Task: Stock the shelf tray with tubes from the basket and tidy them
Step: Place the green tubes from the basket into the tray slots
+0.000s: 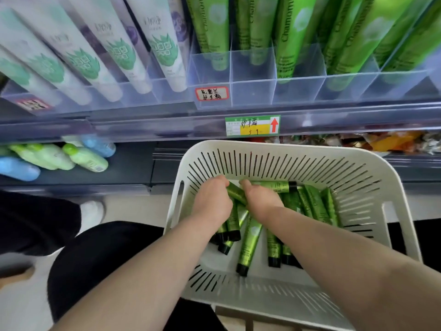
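Basket: a white plastic basket with slits in its walls [281, 161] sits low in front of the shelf; its near edge is cut off at the bottom.
Tubes in basket: small shiny green tubes with black caps [249, 242] lie in a loose pile on the basket floor, pointing different ways. The arms hide some of them.
Left hand: the left hand [212, 201] is down in the basket, its grip curled around a green tube. The fingers are tucked under, so how tight it holds is hard to see.
Right hand: the right hand [259, 197] is just beside it, fingers bent onto the same heap of tubes. I cannot tell if its grip has closed on one.
Shelf tray: a clear plastic tray with dividers [253, 91] is up on the shelf. Long green tubes [288, 34] stand in its slots, with their tops cut off.
Labels: a red-edged sticker [212, 93] and a green and yellow price tag [252, 125] have handwriting too blurry to read.
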Tool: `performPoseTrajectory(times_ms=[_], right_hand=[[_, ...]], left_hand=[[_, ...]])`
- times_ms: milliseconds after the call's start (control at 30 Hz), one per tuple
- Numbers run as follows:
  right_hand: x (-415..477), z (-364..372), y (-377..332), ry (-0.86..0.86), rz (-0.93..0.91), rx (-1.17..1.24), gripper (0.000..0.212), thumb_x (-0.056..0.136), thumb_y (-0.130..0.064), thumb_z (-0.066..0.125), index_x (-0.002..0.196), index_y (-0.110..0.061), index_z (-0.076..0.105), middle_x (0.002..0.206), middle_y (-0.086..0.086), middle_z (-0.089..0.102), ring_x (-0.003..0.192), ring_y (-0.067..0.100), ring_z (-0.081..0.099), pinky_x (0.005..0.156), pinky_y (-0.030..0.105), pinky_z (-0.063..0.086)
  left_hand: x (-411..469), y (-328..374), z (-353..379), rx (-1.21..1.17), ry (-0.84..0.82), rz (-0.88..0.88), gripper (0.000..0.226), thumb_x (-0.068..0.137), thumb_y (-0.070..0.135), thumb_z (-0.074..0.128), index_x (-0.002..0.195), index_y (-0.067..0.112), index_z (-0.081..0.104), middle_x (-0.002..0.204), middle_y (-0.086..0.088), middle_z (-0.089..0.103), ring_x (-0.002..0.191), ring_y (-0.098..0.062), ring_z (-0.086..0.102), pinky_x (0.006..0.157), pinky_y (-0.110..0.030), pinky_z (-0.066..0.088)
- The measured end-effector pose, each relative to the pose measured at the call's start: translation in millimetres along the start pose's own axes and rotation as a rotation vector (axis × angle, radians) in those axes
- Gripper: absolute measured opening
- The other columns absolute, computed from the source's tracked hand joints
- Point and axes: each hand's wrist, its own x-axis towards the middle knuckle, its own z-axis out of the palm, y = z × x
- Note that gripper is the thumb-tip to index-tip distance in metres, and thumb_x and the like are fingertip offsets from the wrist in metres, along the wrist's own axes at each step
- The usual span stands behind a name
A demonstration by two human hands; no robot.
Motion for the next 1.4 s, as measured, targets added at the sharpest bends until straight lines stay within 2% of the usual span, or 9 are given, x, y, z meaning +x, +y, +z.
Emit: performPoseTrajectory(times_ms=[200,333,533,733,833,967,1133,1267,1400], right_hand=[[-6,-2,4,-0.036,0.034,-0.075,0.061,0.082,-0.018,0.066,0.131,-0.015,0.031,0.092,0.004,0.054,0.08,0.024,0.056,0.056,0.031,0.044],[-5,12,-5,-0.056,0.065,-0.165,0.057,0.086,-0.024,0.064,0.133,-0.014,0.034,0.11,0.007,0.056,0.095,0.027,0.061,0.059,0.032,0.045],[-25,-15,13,0.022,0.11,0.181,0.04,0.08,-0.02,0.062,0.113,-0.017,0.038,0.08,0.001,0.054,0.073,0.023,0.056,0.055,0.03,0.044],[-65,-43,46,0.156,0.074,0.344,0.027,0.094,-0.045,0.047,0.094,-0.018,0.044,0.082,0.0,0.056,0.075,0.022,0.053,0.061,0.032,0.039],[-77,-48,53,0.155,0.051,0.394,0.023,0.096,-0.036,0.049,0.095,-0.014,0.045,0.085,0.001,0.054,0.078,0.021,0.051,0.063,0.031,0.035],[-81,-53,60,0.153,0.005,0.428,0.018,0.093,-0.024,0.053,0.099,-0.011,0.044,0.085,0.005,0.06,0.078,0.024,0.058,0.06,0.031,0.039],[-82,-52,67,0.2,0.006,0.45,0.02,0.094,-0.031,0.054,0.086,-0.017,0.042,0.075,-0.005,0.048,0.068,0.013,0.048,0.054,0.028,0.03],[-83,-53,71,0.246,0.027,0.373,0.02,0.093,-0.026,0.057,0.109,-0.016,0.051,0.101,0.0,0.053,0.091,0.021,0.054,0.075,0.03,0.041],[-92,-58,75,0.26,0.019,0.371,0.027,0.093,-0.025,0.056,0.118,-0.021,0.049,0.103,0.0,0.057,0.09,0.021,0.056,0.073,0.031,0.042]], left_hand=[[8,-5,-2,-0.023,-0.005,-0.049,0.046,0.087,-0.006,0.052,0.127,0.013,0.057,0.123,-0.004,0.06,0.111,-0.021,0.057,0.096,-0.036,0.048],[8,-3,-3,-0.021,0.014,-0.056,0.045,0.087,-0.008,0.05,0.127,0.013,0.057,0.122,-0.004,0.06,0.109,-0.02,0.058,0.093,-0.032,0.049],[12,0,1,0.026,-0.035,-0.022,0.042,0.088,-0.007,0.049,0.127,0.009,0.057,0.122,-0.007,0.06,0.11,-0.023,0.057,0.093,-0.034,0.049],[7,17,39,0.266,-0.158,-0.035,0.028,0.085,-0.012,0.042,0.096,0.007,0.059,0.102,-0.012,0.063,0.091,-0.027,0.061,0.073,-0.034,0.046],[6,23,57,0.322,-0.162,-0.064,0.024,0.087,-0.011,0.046,0.099,0.006,0.059,0.105,-0.014,0.063,0.098,-0.028,0.061,0.076,-0.033,0.047],[3,31,74,0.24,-0.124,-0.121,0.043,0.086,-0.015,0.045,0.126,0.0,0.045,0.107,-0.016,0.062,0.1,-0.03,0.06,0.072,-0.032,0.046],[8,35,75,0.126,-0.168,-0.23,0.049,0.085,-0.01,0.055,0.13,0.001,0.04,0.11,-0.015,0.059,0.101,-0.03,0.058,0.077,-0.031,0.049],[7,34,79,0.084,-0.253,-0.268,0.02,0.088,0.001,0.061,0.106,0.007,0.055,0.106,-0.009,0.059,0.085,-0.022,0.055,0.075,-0.027,0.051],[2,31,90,0.079,-0.216,-0.258,0.042,0.086,0.003,0.065,0.125,0.006,0.05,0.117,-0.011,0.059,0.101,-0.026,0.061,0.083,-0.034,0.055]])
